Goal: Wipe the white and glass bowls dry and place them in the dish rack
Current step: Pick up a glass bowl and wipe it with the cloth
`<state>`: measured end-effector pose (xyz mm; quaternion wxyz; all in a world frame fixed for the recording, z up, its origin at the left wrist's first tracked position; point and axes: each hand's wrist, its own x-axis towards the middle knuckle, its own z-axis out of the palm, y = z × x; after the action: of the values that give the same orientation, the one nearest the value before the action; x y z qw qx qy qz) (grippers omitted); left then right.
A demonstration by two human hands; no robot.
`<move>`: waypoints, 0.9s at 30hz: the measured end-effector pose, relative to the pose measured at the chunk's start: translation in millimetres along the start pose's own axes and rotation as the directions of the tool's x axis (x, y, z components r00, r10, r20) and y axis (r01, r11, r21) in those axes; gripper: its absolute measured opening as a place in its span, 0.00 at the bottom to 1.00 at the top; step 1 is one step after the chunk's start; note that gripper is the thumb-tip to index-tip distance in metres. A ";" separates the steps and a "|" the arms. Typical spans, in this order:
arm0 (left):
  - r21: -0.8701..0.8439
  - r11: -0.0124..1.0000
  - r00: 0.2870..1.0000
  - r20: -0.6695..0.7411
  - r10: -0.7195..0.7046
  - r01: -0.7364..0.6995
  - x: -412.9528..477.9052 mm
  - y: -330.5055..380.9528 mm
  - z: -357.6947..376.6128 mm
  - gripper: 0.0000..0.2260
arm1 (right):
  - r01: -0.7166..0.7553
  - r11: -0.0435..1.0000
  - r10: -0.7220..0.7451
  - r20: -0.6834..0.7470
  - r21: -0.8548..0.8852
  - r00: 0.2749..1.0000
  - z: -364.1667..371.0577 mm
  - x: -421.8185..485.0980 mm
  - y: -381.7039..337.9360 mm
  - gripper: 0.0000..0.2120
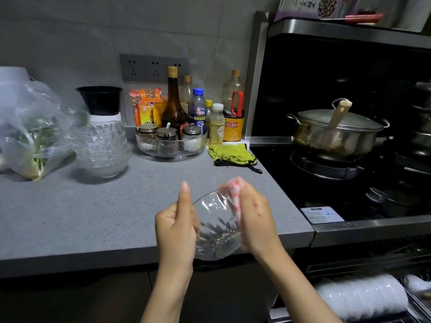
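A ribbed glass bowl (215, 226) is held tilted above the front edge of the grey counter (93, 217). My left hand (176, 226) grips its left rim, thumb pointing up. My right hand (255, 215) holds a pink and white cloth (234, 193) pressed against the bowl's right side; the cloth is blurred. A stack of several glass bowls (101, 150) stands on the counter at the back left. Several white bowls (360, 297) stand on edge in the dish rack (417, 308) at the bottom right.
Bottles and a clear tray of spice jars (171, 144) line the back wall. A green mitt (233, 156) lies by the stove, where a steel pot (335, 134) sits. A plastic bag of greens (32, 134) lies at the left, and a black cup (100, 100) behind the glass bowls.
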<state>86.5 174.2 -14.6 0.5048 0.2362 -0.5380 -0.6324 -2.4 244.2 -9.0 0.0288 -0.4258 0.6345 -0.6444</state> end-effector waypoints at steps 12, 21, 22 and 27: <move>0.252 0.953 0.927 0.369 0.064 -0.167 14.4 1.6 -24.2 0.27 | -0.191 0.978 0.201 0.142 -0.084 0.969 -17.4 1.2 -14.3 0.28; 0.106 0.992 0.989 0.135 0.060 -0.074 6.8 2.1 -10.2 0.25 | 0.085 0.984 -0.090 -0.027 -0.154 0.996 -3.0 -11.5 -3.5 0.20; 0.010 1.000 0.997 0.068 -0.024 0.024 7.0 -0.1 -9.4 0.24 | 0.100 0.973 -0.110 -0.034 -0.208 0.993 1.8 -18.4 0.1 0.18; -0.087 0.992 0.996 0.003 -0.088 0.088 1.2 -9.4 3.4 0.24 | 0.349 0.720 -0.384 0.073 -0.600 0.920 23.1 -36.8 -1.1 0.23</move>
<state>79.6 173.8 -21.9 0.4863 0.2378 -0.4987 -0.6769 35.1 247.4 -30.8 -0.2538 -0.5112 0.7094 -0.4136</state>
